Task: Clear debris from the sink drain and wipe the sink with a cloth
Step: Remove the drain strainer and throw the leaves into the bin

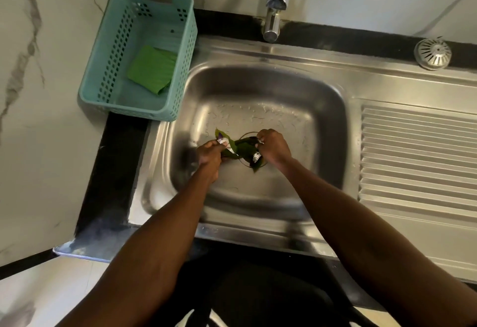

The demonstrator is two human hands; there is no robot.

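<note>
Down at the drain opening (248, 149) of the steel sink (260, 89), both hands are gathering debris, so the first step of the task, clearing the drain, is in hand. The left hand (210, 155) has its grip closed on a crumpled silver-and-purple wrapper (222, 141) together with a green leaf (232, 146). The right hand (272, 146) has its fingers curled and pinches a small pale scrap at the drain's far edge. More leaves (245, 151) and another foil scrap (257, 157) lie across the opening between the two hands.

The next move, as I judge it, calls for lifting everything out in one gather without letting small pieces slip into the open drain, then dropping it somewhere outside the basin. Wiping is not yet begun: the folded green cloth (152, 68) sits in the teal basket (178, 50) on the table left of the sink. The strainer cap (432, 53) rests on the rim at the far right, beyond the faucet (273, 20).
</note>
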